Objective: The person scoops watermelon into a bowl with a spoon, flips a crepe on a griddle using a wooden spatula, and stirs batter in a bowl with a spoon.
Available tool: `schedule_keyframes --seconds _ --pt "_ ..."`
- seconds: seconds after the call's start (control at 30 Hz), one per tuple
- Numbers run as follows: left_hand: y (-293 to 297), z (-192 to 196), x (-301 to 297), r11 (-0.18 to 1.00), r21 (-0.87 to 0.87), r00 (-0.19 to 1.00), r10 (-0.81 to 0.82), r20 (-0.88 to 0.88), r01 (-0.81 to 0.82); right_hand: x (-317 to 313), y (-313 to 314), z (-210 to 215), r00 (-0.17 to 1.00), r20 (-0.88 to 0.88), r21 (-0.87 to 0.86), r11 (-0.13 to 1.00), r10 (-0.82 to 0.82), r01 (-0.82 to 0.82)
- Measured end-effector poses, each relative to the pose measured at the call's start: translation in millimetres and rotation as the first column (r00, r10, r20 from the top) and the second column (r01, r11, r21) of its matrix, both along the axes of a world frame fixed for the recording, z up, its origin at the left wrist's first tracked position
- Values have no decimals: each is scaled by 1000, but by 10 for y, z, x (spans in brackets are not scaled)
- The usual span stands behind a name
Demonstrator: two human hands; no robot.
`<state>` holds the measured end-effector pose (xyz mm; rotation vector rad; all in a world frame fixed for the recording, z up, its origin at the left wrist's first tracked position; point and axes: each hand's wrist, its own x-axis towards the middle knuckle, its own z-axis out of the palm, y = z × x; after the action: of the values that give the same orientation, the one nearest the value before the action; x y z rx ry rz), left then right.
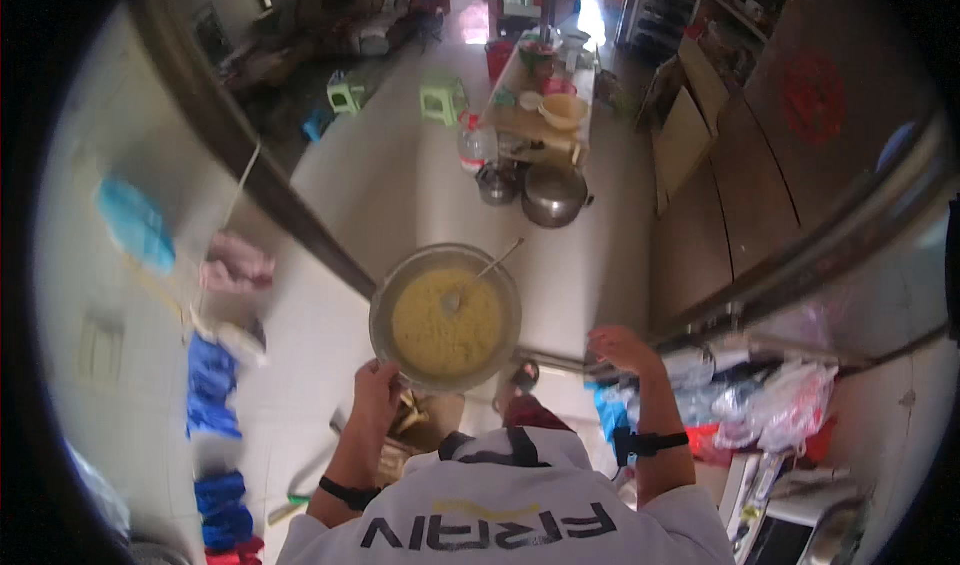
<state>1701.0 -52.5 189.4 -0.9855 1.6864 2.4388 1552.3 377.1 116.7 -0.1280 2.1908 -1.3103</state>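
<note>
In front of me a wide metal bowl (380,315) holds a yellow, speckled liquid (425,330). A spoon (500,257) rests in it, its handle leaning over the far right rim and its head partly sunk near the middle. My left hand (377,385) grips the bowl's near left rim, fingers closed on the edge. Off to the right of the bowl and apart from it, my right hand (618,349) is raised with nothing in it, its fingers loosely bent and apart.
Ahead, a low table (530,125) bears an orange basin (563,112); a large steel pot (555,195) and a water jug (477,145) stand by it. Green stools (440,100) are farther left. Door frames flank me. Plastic bags (780,405) lie at right; cloths (212,385) hang at left.
</note>
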Motion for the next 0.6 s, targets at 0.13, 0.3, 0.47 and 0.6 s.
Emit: schedule_keyframes --seconds 0.13,0.3,0.47,0.6 --pt "110 118 -1018 998 25 998 61 -18 -60 -1419 -257 68 986 -114 158 982 122 -103" --pt "309 169 -2232 996 -3 996 88 -30 -88 -2704 -440 440 956 -292 127 992 22 16" --pt "561 69 -3593 993 119 998 3 -59 4 -3922 -130 507 968 -211 98 983 -135 159" --pt "855 -75 -4836 989 121 990 -75 -115 89 -4743 547 244 943 -212 6 964 -258 265"
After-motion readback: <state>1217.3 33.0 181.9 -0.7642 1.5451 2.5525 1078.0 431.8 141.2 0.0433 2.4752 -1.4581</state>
